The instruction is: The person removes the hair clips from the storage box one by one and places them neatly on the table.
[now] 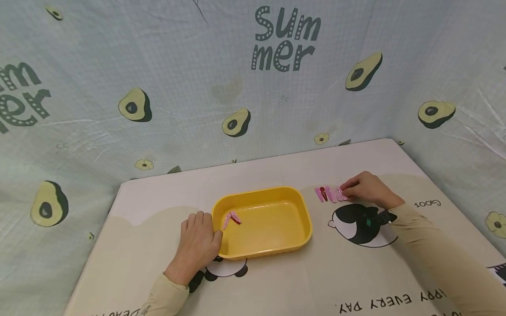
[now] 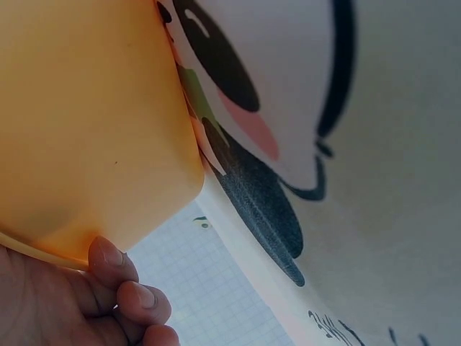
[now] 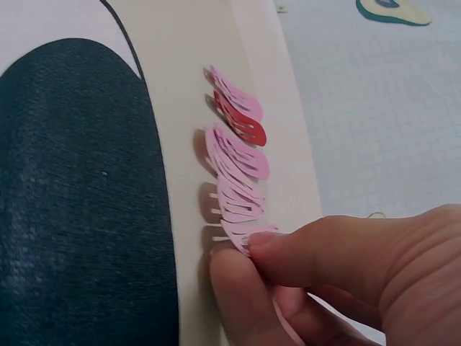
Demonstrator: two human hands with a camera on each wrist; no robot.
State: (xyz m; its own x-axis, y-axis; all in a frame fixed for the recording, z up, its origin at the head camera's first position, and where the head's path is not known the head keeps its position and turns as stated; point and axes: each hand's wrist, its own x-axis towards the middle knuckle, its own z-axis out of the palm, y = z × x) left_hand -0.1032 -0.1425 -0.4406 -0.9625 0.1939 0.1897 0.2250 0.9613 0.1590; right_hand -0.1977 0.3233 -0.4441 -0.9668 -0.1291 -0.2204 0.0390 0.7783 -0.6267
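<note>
My left hand grips the left rim of a yellow plastic tray, its thumb over the edge and its fingers on the outer side. In the left wrist view, fingertips curl against the tray's outer wall. Two pink hair clips and a red one lie at the tray's left end. To the right of the tray, several snap hair clips stand in a row on the table, mostly pink, with one red clip. At the row's near-hand end, my right hand pinches a pink hair clip between thumb and forefinger.
The table cloth is printed with panda figures and lettering. A pale curtain with avocado prints hangs behind the table and along both sides.
</note>
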